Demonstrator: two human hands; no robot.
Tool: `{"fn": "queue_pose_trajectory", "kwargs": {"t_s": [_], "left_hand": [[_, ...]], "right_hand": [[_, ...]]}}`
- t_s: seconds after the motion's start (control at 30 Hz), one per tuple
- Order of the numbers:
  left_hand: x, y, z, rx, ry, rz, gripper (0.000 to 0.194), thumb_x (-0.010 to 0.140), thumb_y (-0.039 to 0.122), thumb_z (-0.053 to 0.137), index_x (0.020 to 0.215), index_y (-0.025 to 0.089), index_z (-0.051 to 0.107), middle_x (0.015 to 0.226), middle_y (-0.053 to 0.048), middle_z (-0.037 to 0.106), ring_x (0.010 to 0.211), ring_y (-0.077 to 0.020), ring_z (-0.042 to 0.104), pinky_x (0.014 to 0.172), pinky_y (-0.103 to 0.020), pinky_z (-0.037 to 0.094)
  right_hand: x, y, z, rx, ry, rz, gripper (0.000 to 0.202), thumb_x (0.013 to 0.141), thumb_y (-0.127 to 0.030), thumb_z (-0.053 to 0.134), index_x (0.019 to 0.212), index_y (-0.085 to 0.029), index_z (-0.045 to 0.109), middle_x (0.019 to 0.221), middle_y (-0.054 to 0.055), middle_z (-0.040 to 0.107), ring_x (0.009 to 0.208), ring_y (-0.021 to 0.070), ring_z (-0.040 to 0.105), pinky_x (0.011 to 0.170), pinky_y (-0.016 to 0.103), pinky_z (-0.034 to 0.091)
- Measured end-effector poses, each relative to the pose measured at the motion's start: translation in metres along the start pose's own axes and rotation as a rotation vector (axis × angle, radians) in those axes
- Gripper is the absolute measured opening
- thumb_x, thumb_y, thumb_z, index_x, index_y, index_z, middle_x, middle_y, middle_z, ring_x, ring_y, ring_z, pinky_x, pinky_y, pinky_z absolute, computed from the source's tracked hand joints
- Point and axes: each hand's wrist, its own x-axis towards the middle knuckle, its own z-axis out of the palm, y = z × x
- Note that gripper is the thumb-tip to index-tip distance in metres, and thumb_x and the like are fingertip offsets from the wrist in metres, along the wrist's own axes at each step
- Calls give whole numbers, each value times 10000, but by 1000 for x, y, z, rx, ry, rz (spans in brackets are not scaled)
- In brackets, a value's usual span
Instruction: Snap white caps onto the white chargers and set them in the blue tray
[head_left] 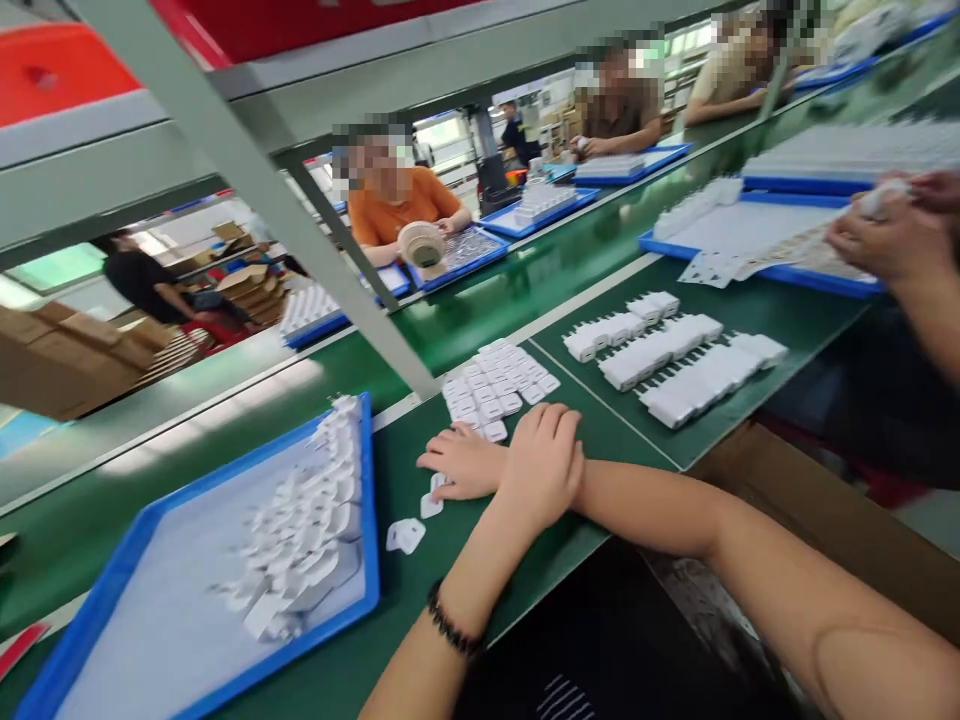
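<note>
My left hand (541,455), below a dark beaded bracelet (453,622), is wrapped over my right wrist. My right hand (466,462) reaches under it to the left, lying on the green table with fingers stretched out. Its fingertips are beside a few loose white flat pieces (430,503), and I cannot tell whether it touches them. Just beyond my hands lies a spread of white flat pieces with slots (495,383). Two more overlapping pieces (406,535) lie nearer the blue-rimmed tray (373,540). In that tray is a pile of white pronged plug adapters (319,530).
Rows of white adapters (660,345) stand to the right, past a line on the table. At the far right, a co-worker's hands (892,225) hold a white piece by another blue tray (795,278). A slanted metal post (322,240) rises ahead. Other people sit across the green belt (480,290).
</note>
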Motion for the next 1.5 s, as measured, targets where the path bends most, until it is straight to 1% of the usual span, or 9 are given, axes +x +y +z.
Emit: {"fn": "queue_pose_trajectory", "kwargs": {"t_s": [0.13, 0.27, 0.37, 0.47, 0.9, 1.03, 1.27, 1.4, 1.5], "left_hand": [[86, 25, 25, 56, -217, 241, 573, 833, 39, 463, 1400, 122, 463, 1504, -181, 471, 1413, -313, 427, 1154, -453, 375], [140, 52, 30, 150, -452, 397, 978, 718, 66, 622, 1572, 171, 157, 1649, -158, 271, 1512, -353, 269, 1198, -521, 281], [164, 69, 31, 199, -585, 422, 964, 745, 125, 625, 1569, 136, 124, 1644, -171, 281, 1480, -326, 319, 1170, -502, 314], [177, 77, 33, 232, -649, 458, 809, 755, 153, 624, 1493, 111, 297, 1566, -188, 398, 1369, -309, 441, 1091, -447, 395], [166, 84, 58, 246, -777, 326, 920, 455, 99, 715, 1341, 111, 469, 1494, -142, 415, 1281, -298, 456, 1029, -399, 447], [156, 75, 55, 131, -782, 374, 893, 464, 86, 622, 1339, 61, 448, 1435, -155, 462, 1210, -285, 517, 1009, -407, 447], [148, 64, 56, 76, -703, 378, 724, 547, 207, 674, 1253, 145, 526, 1366, -157, 540, 1237, -307, 514, 986, -429, 441], [136, 60, 37, -10, -518, 364, 853, 644, 343, 708, 1399, 97, 398, 1446, -180, 491, 1333, -328, 451, 1108, -500, 350], [120, 51, 1, -142, -358, 323, 1001, 639, 413, 718, 1465, 56, 280, 1523, -219, 403, 1410, -363, 388, 1184, -553, 228]], "right_hand": [[2, -1, -11, -66, -67, -67, 462, 933, -437, 647, 1269, -125, 595, 1187, 144, 666, 1115, 297, 591, 925, 450, 476], [3, -5, -21, -80, -66, -114, 414, 970, -422, 590, 1289, -159, 575, 1298, 121, 619, 1182, 274, 571, 945, 398, 484], [3, -9, -28, -62, -31, -135, 385, 991, -363, 562, 1317, -158, 557, 1378, 129, 558, 1218, 256, 560, 980, 360, 478], [5, -10, -33, 0, -19, -94, 410, 993, -329, 555, 1355, -137, 534, 1420, 143, 534, 1233, 259, 566, 996, 364, 486], [1, -17, -14, 192, 4, -97, 488, 892, -264, 680, 1349, -152, 551, 1343, 168, 559, 1198, 289, 585, 984, 442, 515], [0, -19, -10, 214, -20, -76, 492, 876, -262, 688, 1345, -176, 566, 1333, 146, 564, 1178, 283, 603, 943, 419, 538], [-2, -22, -11, 204, 21, -6, 424, 864, -214, 672, 1281, -168, 610, 1358, 152, 551, 1153, 280, 629, 921, 416, 566], [-3, -23, -15, 195, 67, 12, 400, 887, -204, 632, 1283, -154, 608, 1373, 165, 543, 1167, 281, 621, 974, 435, 549], [-1, -20, -13, 198, 70, 23, 397, 863, -192, 654, 1257, -156, 625, 1373, 167, 552, 1171, 284, 619, 976, 434, 546]]}}
